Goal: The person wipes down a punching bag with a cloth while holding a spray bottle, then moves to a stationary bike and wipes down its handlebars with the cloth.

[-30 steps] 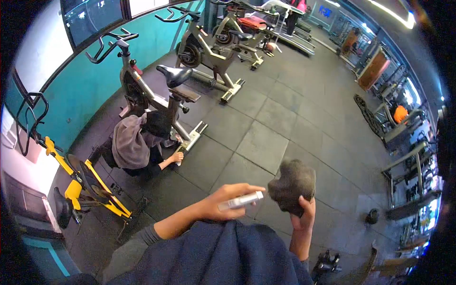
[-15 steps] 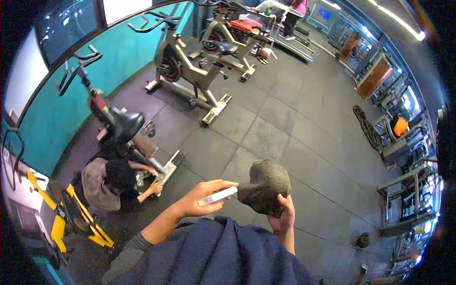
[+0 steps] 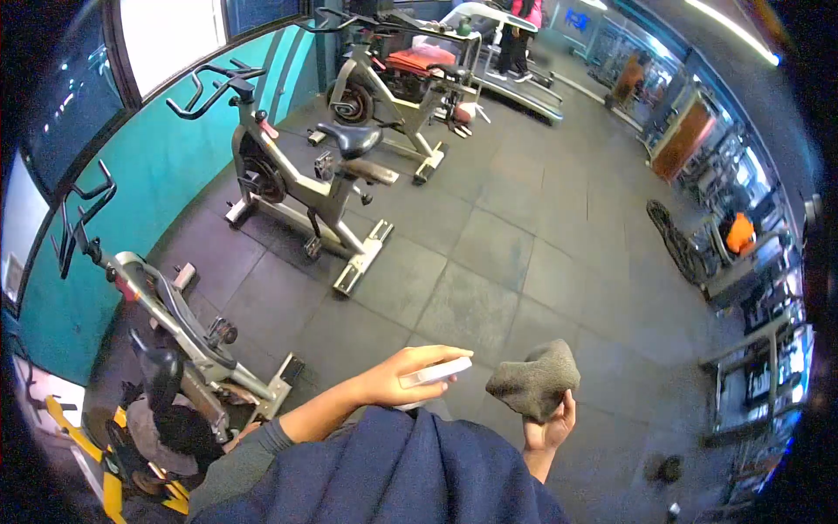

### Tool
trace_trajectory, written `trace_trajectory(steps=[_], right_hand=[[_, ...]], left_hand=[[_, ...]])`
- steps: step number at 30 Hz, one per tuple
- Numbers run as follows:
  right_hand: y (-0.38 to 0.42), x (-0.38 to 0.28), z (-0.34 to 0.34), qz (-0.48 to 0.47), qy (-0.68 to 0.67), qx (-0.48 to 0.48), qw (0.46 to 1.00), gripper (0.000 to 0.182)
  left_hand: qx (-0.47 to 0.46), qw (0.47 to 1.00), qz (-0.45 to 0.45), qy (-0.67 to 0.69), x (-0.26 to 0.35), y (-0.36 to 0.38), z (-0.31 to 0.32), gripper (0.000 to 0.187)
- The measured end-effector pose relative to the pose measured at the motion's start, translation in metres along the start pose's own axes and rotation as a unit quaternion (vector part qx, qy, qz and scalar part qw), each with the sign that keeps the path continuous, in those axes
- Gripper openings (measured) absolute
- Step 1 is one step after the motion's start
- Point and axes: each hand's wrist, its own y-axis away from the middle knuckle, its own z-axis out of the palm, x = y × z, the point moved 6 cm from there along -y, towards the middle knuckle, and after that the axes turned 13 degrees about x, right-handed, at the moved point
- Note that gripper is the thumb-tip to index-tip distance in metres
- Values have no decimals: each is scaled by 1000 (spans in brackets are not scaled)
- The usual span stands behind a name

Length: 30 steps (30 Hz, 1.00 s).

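Observation:
My left hand (image 3: pixel 410 374) is closed around a slim white rectangular object (image 3: pixel 436 372), whose exact kind I cannot make out. On the other side, my right hand (image 3: pixel 550 424) grips a bunched dark grey cloth (image 3: pixel 534 381) from below, with the thumb against its edge. A gap separates the cloth from the fingers of my left hand. Both hands are in front of my dark blue top, above the floor.
A person (image 3: pixel 170 432) crouches at the lower left beside an exercise bike (image 3: pixel 179 323) and a yellow frame (image 3: pixel 112 489). Another bike (image 3: pixel 305 192) stands ahead. Someone is on a treadmill (image 3: pixel 519 92) at the back. Gym machines and a coiled black rope (image 3: pixel 672 240) line the right side.
My hands have moved apart, the cloth going right and away from the left hand's fingertips. The view has shifted, and the crouching person appears lower and farther left.

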Motion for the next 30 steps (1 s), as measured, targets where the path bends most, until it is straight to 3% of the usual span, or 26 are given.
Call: trace_trajectory(steps=[2,5,8,12,15,17,20,24,26,27,30], right_hand=[[-49,-11,37,-3,-8,-15,1000,53],[-129,-33,129,52,-12,-94,994,52],[-219,-59,165,-97,37,-210,972,49],[-290,-55,215,-254,205,-184,927,49],[-340,-37,250,-387,399,-158,816,48],[-374,-24,275,-474,525,-140,693,49],[-428,-10,317,-543,615,-129,557,49],[-497,1,372,-570,654,-113,484,50],[-529,11,396,-564,664,-124,475,51],[-544,20,405,-554,662,-139,486,51],[-590,41,431,-458,595,-251,611,57]], left_hand=[[23,999,-2,22,-4,-40,-5,50],[45,997,0,-62,1,-111,-31,49],[145,989,14,-40,0,-157,-66,48],[216,975,26,-45,-10,-205,-108,45],[232,971,8,-49,-41,-246,-146,45],[232,972,-17,-43,-61,-277,-173,47],[226,973,10,-41,-72,-338,-214,48],[166,981,28,-96,-61,-426,-269,49],[134,960,150,-195,-53,-465,-288,47],[115,970,114,-183,-52,-483,-299,48],[134,961,132,-204,-48,-527,-333,49]])
